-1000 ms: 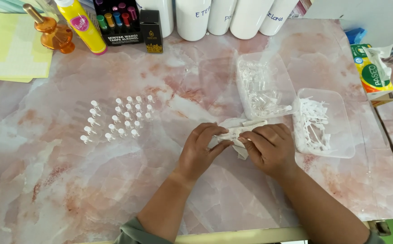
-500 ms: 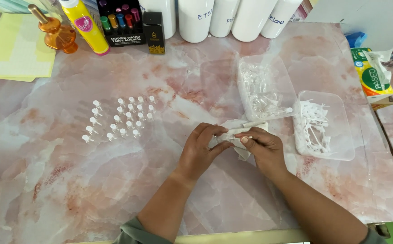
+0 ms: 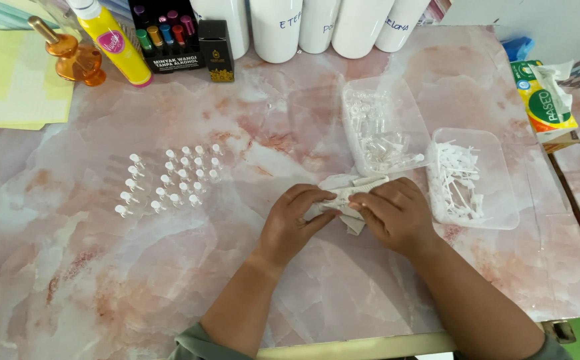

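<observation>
My left hand (image 3: 294, 223) and my right hand (image 3: 394, 213) meet over a crumpled white tissue (image 3: 347, 193) on the pink marble table (image 3: 170, 280). Both hands pinch the tissue between fingers and thumbs. Whatever lies inside the tissue is hidden. Just beyond my hands stand two clear plastic trays: one (image 3: 356, 143) with small clear vials, the other (image 3: 503, 193) with white sprayer tubes. To the left, several small clear vials (image 3: 170, 180) stand upright in rows.
Along the back edge stand white bottles (image 3: 316, 27), a black box of coloured vials (image 3: 166, 40), a small black box (image 3: 218, 50), a yellow spray bottle (image 3: 113, 43) and an amber pump bottle (image 3: 70, 57). Yellow paper (image 3: 16, 90) lies far left. A tissue pack (image 3: 546, 103) sits right.
My hands stay on the tissue, with the fingers shifting slightly as they work it. The rows of vials and the trays have not moved.
</observation>
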